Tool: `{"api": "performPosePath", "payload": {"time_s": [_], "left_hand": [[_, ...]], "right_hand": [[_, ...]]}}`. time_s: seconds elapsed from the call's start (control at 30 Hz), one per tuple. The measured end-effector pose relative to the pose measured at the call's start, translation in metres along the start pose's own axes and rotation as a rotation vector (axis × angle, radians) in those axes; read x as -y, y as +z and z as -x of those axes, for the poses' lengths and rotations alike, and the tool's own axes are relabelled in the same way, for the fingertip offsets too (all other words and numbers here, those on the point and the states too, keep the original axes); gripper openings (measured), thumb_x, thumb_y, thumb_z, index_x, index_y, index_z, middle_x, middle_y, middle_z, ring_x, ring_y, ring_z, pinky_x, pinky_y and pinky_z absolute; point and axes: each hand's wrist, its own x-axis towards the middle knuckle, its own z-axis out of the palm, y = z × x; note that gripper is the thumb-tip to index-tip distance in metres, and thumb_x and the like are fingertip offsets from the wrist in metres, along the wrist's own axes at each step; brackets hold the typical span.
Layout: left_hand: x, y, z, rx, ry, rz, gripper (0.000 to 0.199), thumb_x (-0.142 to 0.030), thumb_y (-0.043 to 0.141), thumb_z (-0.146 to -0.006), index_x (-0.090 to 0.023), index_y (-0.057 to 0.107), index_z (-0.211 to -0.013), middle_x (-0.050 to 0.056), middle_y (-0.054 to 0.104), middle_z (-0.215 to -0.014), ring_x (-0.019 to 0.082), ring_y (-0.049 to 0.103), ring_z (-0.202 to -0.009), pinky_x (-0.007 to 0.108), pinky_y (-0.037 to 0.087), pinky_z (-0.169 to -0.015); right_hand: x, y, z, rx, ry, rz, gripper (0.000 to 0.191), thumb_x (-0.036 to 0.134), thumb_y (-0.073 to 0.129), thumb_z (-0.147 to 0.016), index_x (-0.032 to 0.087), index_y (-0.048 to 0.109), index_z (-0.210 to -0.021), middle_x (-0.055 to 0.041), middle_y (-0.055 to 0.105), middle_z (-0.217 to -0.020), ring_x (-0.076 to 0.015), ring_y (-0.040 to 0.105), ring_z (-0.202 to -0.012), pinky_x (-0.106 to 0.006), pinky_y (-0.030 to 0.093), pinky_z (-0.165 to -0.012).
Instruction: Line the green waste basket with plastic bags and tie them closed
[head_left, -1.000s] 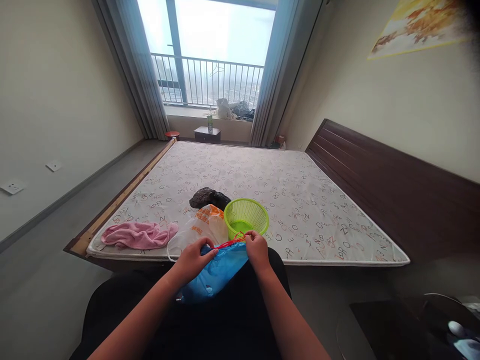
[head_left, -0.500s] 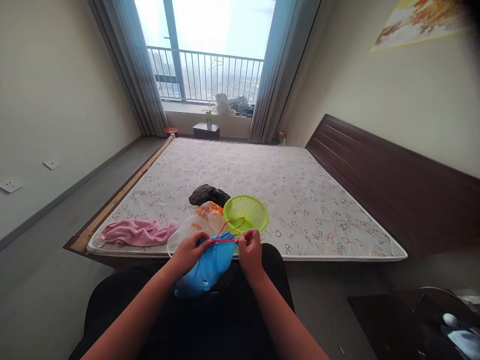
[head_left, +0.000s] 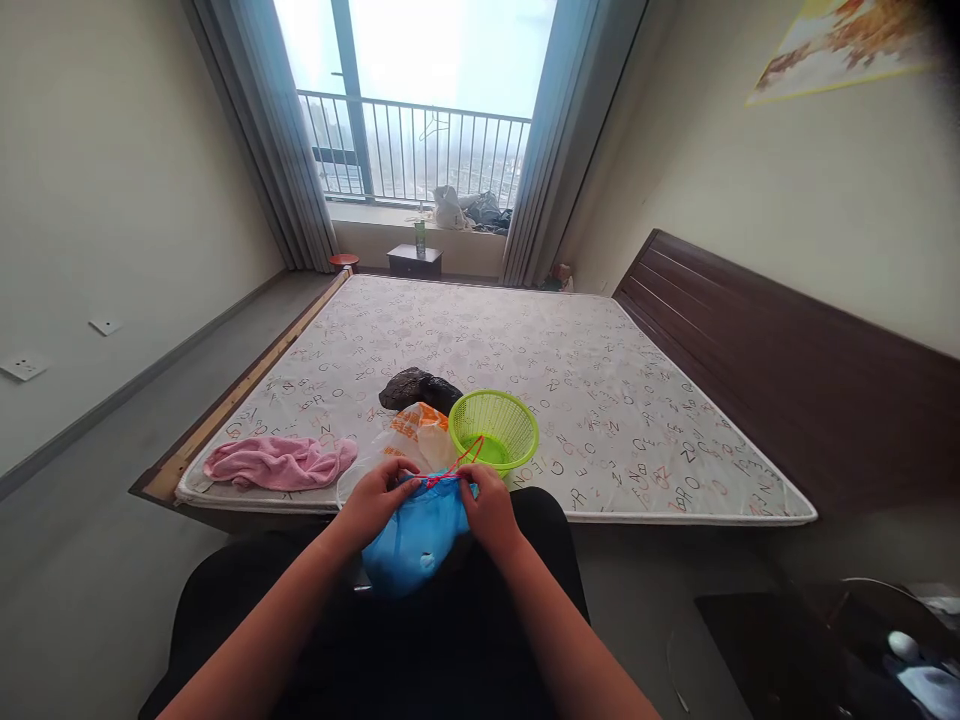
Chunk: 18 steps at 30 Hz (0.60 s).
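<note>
A blue drawstring bag (head_left: pixel 412 545) hangs over my lap, with a red cord (head_left: pixel 469 452) at its top whose loop stretches over the green basket. My left hand (head_left: pixel 381 497) pinches the left side of the bag's top edge. On the other side, my right hand (head_left: pixel 486 505) is closed on the right part of the same edge. The bag's mouth lies gathered between the two hands. Just beyond stands a green plastic basket (head_left: pixel 517 430), and a white plastic bag with orange print (head_left: pixel 420 430) lies beside it.
A black plastic bag (head_left: pixel 412 388) rests behind the white one. At the left lies a pink towel (head_left: pixel 281 462) on the mattress (head_left: pixel 637 470). The dark headboard (head_left: pixel 750 310) rises at the right. A small nightstand (head_left: pixel 415 262) stands before the window.
My right hand has moved left from the stretched cord onto the bag's top edge. The cord has slackened, and the bag has shifted slightly right.
</note>
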Motion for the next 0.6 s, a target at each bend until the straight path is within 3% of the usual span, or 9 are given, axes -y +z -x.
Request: {"api": "performPosePath", "payload": {"time_s": [0.23, 0.5, 0.6], "left_hand": [[-0.008, 0.014, 0.005, 0.139, 0.004, -0.339, 0.028, -0.046, 0.067, -0.085, -0.023, 0.077, -0.097, -0.002, 0.062, -0.067, 0.016, 0.054, -0.066, 0.027, 0.035, -0.061], [-0.008, 0.011, -0.001, -0.022, -0.055, -0.131, 0.047, -0.063, 0.060, -0.085, -0.018, 0.071, -0.082, -0.005, 0.043, -0.055, 0.013, 0.039, -0.056, 0.026, 0.027, -0.054], [-0.007, 0.011, 0.000, -0.074, -0.052, -0.057, 0.047, -0.064, 0.063, -0.084, -0.018, 0.072, -0.083, -0.004, 0.049, -0.058, 0.014, 0.044, -0.059, 0.025, 0.031, -0.055]], "right_hand": [[-0.003, -0.012, -0.003, -0.089, -0.004, 0.057, 0.019, 0.018, 0.053, -0.093, 0.022, 0.071, -0.101, -0.0079, 0.073, -0.099, -0.0241, 0.067, -0.098, -0.038, 0.052, -0.091], [-0.015, -0.014, -0.002, -0.124, 0.000, 0.087, 0.039, 0.013, 0.050, -0.089, 0.024, 0.066, -0.123, -0.0067, 0.071, -0.101, -0.0222, 0.067, -0.091, -0.038, 0.055, -0.088], [-0.016, -0.015, -0.002, -0.239, -0.066, 0.066, 0.040, 0.014, 0.047, -0.092, 0.025, 0.062, -0.128, -0.0094, 0.067, -0.115, -0.0233, 0.064, -0.107, -0.042, 0.053, -0.097]]}}
